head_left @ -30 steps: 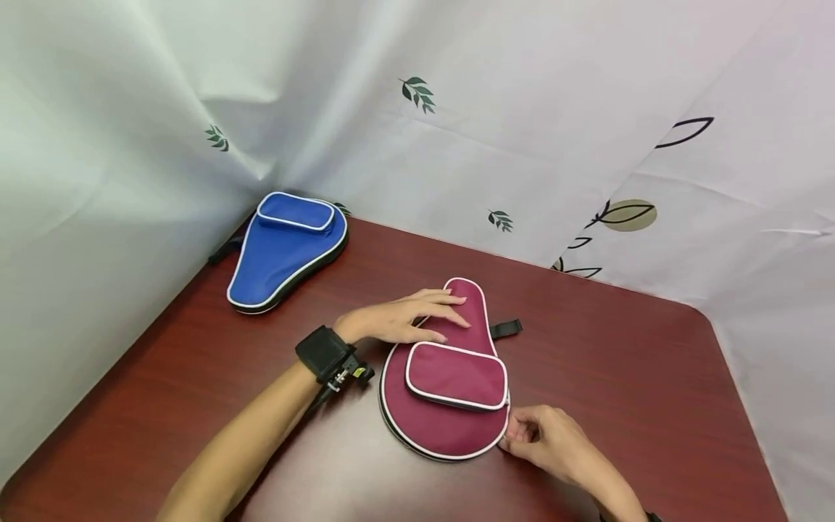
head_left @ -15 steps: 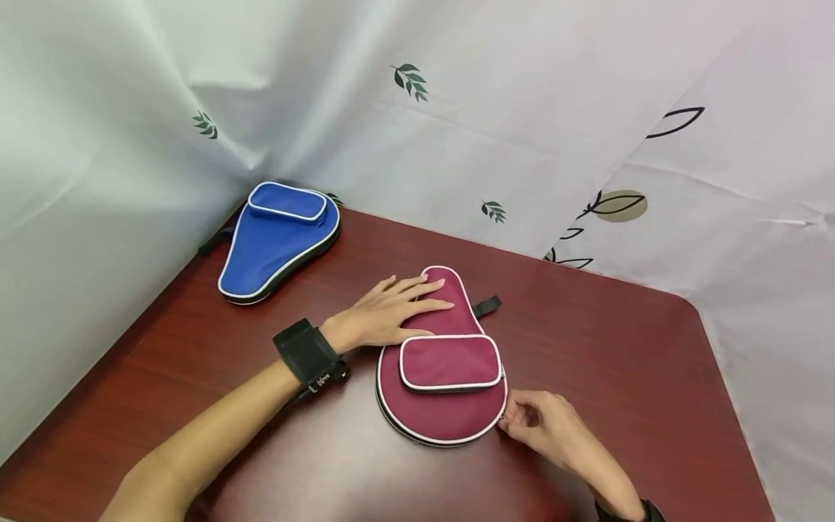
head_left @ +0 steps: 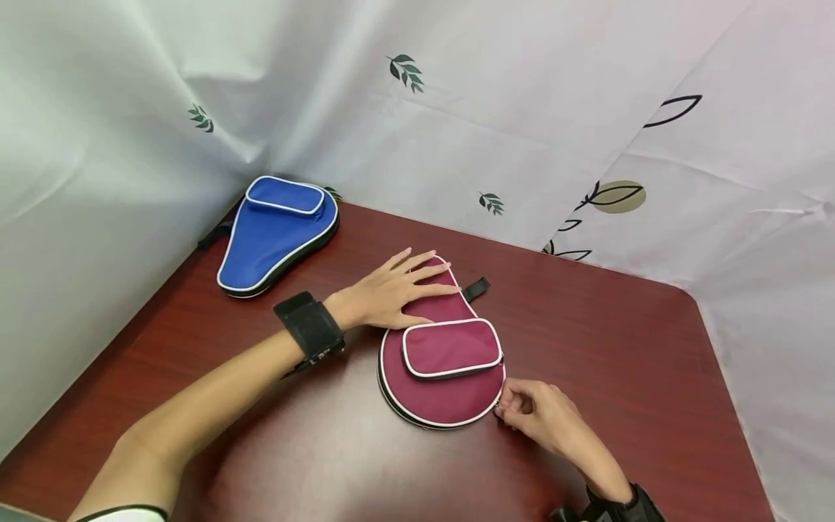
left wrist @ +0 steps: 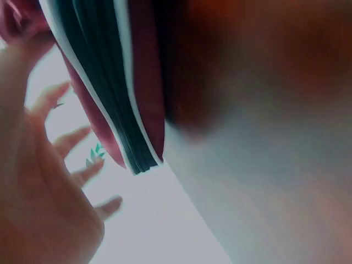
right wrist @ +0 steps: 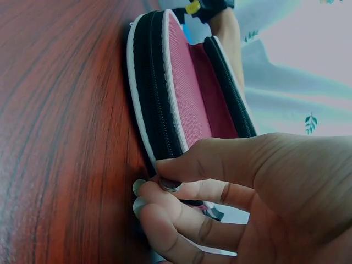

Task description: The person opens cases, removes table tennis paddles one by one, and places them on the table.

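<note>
A maroon paddle-shaped zip case (head_left: 450, 395) with white piping and a small front pocket (head_left: 452, 348) lies flat on the table. My left hand (head_left: 391, 293) rests on its narrow end with fingers spread. In the left wrist view, that hand (left wrist: 49, 181) is beside the case's dark zipped side (left wrist: 104, 71). At the case's lower right edge, my right hand (head_left: 541, 413) pinches a small metal zipper pull (right wrist: 169, 185) between thumb and fingers. The zipper (right wrist: 159, 104) runs along the black side band, its teeth meshed above the thumb in the right wrist view.
A blue case (head_left: 274, 239) of the same shape lies at the table's back left corner. A black strap (head_left: 476, 289) sticks out from the maroon case's right side. White leaf-print curtains (head_left: 457, 130) stand along the back and sides of the dark red table (head_left: 607, 348).
The head view has shifted slightly. My left hand has spread its fingers wider over the narrow end, which has turned a little leftward. The right hand keeps its pinch at the case's edge.
</note>
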Demonstrator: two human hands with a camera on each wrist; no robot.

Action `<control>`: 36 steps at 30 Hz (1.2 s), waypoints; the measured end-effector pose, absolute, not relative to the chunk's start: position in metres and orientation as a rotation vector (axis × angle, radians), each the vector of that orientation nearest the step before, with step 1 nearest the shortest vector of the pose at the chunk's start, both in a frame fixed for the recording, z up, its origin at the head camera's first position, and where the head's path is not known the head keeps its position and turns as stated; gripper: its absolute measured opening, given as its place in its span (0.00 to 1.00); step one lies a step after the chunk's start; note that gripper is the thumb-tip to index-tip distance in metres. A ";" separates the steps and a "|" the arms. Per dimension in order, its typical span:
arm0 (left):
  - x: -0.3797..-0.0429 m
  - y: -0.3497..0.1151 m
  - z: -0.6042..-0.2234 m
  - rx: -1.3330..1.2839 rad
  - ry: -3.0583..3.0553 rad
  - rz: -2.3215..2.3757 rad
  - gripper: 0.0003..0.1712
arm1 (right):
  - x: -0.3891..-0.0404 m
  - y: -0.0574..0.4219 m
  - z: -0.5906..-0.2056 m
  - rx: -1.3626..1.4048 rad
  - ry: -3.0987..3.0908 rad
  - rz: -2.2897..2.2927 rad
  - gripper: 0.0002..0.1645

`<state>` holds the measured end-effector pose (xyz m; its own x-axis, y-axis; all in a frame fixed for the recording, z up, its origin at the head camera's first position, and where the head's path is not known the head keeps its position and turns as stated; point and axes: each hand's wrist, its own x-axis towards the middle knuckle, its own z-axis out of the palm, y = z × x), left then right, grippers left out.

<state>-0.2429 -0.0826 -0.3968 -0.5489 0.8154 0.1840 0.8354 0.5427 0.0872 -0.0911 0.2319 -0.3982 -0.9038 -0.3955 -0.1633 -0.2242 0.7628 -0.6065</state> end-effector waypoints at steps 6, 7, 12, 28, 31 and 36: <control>-0.256 -0.083 -0.394 -1.523 -2.730 -0.288 0.39 | -0.095 0.228 -0.400 -0.501 2.678 -0.873 0.14; -0.256 -0.084 -0.395 -1.510 -2.751 -0.295 0.38 | -0.095 0.227 -0.400 -0.499 2.675 -0.878 0.14; -0.252 -0.087 -0.399 -1.402 -2.755 -0.271 0.38 | -0.097 0.227 -0.401 -0.512 2.715 -0.915 0.15; -0.236 -0.078 -0.402 -1.158 -2.744 -0.038 0.38 | -0.101 0.238 -0.416 -0.578 2.780 -1.096 0.19; -0.241 -0.076 -0.400 -1.266 -2.682 -0.070 0.36 | -0.102 0.242 -0.417 -0.549 2.740 -1.130 0.17; -0.252 -0.077 -0.398 -1.517 -2.639 -0.160 0.32 | -0.101 0.246 -0.418 -0.531 2.663 -1.176 0.15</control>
<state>-0.2516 -0.0772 -0.3975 -0.5017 0.8548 0.1327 0.8646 0.5005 0.0445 -0.1010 0.2456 -0.4175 -0.9195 -0.3926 -0.0215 -0.2484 0.6226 -0.7421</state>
